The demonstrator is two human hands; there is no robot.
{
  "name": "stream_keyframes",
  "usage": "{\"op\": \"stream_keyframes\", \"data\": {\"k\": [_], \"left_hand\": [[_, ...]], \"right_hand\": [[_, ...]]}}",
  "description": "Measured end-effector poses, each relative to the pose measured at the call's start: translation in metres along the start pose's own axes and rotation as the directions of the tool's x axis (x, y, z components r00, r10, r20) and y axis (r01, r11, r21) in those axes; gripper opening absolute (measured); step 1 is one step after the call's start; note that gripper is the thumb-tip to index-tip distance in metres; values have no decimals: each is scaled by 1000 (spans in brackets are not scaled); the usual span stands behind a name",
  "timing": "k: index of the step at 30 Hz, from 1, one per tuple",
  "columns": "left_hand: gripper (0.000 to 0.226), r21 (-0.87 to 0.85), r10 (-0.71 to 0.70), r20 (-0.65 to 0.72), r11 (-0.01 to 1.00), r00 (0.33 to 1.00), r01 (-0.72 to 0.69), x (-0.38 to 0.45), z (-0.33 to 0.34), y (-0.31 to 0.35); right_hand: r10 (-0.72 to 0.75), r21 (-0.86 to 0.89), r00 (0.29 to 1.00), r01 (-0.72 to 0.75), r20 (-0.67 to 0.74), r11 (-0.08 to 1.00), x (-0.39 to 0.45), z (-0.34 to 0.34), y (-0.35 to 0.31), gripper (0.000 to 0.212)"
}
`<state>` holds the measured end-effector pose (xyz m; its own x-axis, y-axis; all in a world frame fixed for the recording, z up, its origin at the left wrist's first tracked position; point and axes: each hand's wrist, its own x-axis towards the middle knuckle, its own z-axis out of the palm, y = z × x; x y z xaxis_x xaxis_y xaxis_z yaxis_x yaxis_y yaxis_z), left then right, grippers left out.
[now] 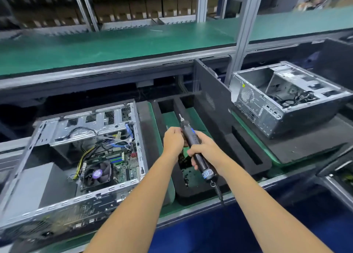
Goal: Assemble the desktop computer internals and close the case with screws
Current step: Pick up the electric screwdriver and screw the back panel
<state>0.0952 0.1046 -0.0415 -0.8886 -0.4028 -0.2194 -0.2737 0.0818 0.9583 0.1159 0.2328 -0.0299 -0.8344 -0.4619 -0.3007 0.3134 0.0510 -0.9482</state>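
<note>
An open desktop case (47, 205) lies on its side at the left, showing a motherboard with a CPU fan (98, 173) and loose cables. My right hand (207, 152) grips a dark electric screwdriver (193, 144) around its body, bit pointing up and away. My left hand (172, 138) is curled against the screwdriver's upper part near the bit end; what its fingers hold is hidden. Both hands hover over a black foam tray (248, 149) to the right of the case. Small dark screws (186, 173) lie in the tray's recess.
A second open case (286, 100) sits on black foam at the right. A dark side panel (212, 92) leans upright between the two cases. A green conveyor shelf (114, 43) runs across the back, with metal posts (242, 33) rising from the bench.
</note>
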Motion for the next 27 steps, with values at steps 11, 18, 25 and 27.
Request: {"op": "stream_keyframes", "data": {"k": [11, 18, 25, 27], "left_hand": [[23, 732, -196, 254, 678, 947, -56, 58, 45, -67], [35, 907, -301, 421, 144, 856, -395, 62, 70, -115], [44, 891, -152, 443, -30, 883, -452, 62, 87, -148], [46, 881, -118, 465, -39, 878, -472, 66, 91, -154]], "right_hand": [[73, 33, 997, -72, -20, 997, 67, -57, 4, 76], [113, 24, 988, -116, 109, 993, 91, -77, 15, 65], [140, 15, 976, -144, 170, 989, 104, -90, 31, 59], [145, 2, 975, -147, 171, 989, 107, -92, 34, 63]]}}
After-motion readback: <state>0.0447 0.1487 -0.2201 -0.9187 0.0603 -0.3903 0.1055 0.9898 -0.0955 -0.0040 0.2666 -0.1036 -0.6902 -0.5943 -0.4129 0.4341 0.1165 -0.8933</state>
